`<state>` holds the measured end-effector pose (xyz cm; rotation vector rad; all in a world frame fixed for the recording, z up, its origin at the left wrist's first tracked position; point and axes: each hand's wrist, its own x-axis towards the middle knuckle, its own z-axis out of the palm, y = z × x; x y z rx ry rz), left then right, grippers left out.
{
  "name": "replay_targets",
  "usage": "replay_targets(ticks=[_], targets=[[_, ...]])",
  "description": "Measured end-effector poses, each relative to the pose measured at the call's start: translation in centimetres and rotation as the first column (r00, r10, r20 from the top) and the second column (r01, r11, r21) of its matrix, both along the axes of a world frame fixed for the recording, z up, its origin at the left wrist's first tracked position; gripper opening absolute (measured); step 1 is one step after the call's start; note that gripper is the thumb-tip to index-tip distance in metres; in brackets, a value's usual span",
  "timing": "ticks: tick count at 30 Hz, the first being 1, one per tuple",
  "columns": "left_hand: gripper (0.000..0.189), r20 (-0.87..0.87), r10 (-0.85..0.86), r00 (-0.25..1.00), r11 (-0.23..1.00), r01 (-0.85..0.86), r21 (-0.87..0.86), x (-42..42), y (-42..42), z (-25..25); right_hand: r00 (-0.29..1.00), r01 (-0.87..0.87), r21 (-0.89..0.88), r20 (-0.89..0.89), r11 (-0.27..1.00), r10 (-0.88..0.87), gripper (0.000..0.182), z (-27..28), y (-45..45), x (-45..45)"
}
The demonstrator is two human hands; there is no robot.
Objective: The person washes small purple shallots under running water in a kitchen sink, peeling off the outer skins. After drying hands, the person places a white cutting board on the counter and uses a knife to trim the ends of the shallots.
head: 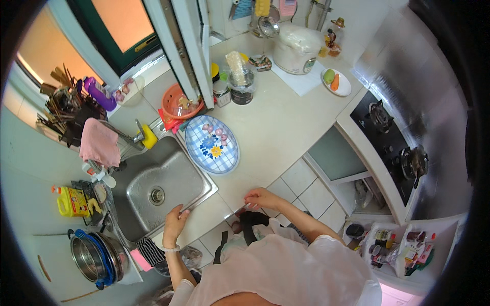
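Note:
My left hand (175,225) hovers at the front rim of the stainless steel sink (180,168), thumb apart from the fingers and nothing held. A pale bracelet circles that wrist. By the counter's front edge, my right hand (264,199) is loosely curled, and I see no object in it. Ahead of both hands, an oval blue-and-white checked plate (195,153) with a flower print rests on the counter beside the sink. Several small shallots (218,132) lie on the far part of the plate. The sink's bottom around the drain (156,195) looks wet.
An orange plastic basket (164,101) and jars (222,93) stand behind the plate. Farther back are a white rice cooker (294,53) and a plate (346,88) holding a carrot (335,82) and a green vegetable (328,76). A gas stove (386,137) is at right; stacked pots (90,260) sit at left.

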<state>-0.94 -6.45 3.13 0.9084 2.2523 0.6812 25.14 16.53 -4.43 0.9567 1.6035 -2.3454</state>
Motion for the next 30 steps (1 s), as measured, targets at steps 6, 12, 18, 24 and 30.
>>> replay_targets(ticks=[6, 12, 18, 24, 30], targets=[[0.047, 0.002, -0.061, 0.998, 0.995, 0.061, 0.079, 2.8, -2.7, -2.8, 0.997, -0.057, 0.003, 0.054, 0.998, 0.057, 0.028, 3.0, -1.4, 0.6], [0.047, -0.060, 0.120, 0.991, 0.993, -0.121, -0.007, 3.6, -3.4, 3.5, 0.954, -0.296, -0.027, -0.064, 0.955, 0.294, 0.026, 4.5, -0.7, -4.8], [0.044, -0.130, 0.334, 0.933, 0.922, -0.295, 0.251, 6.8, -2.9, 8.1, 0.752, -0.597, 0.105, -0.270, 0.795, 0.601, 0.030, 11.8, 1.0, -11.6], [0.040, 0.214, 0.479, 0.851, 0.750, -0.523, 0.404, 7.7, 0.2, 12.8, 0.584, -0.763, -0.380, -0.753, 0.523, 0.304, 0.032, 16.9, 0.5, -18.4], [0.041, -0.165, 0.553, 0.817, 0.828, -0.515, 0.223, 9.0, -1.4, 4.2, 0.330, 0.107, 0.981, -0.187, 0.160, 0.925, 0.027, -1.1, -1.9, -24.4]])
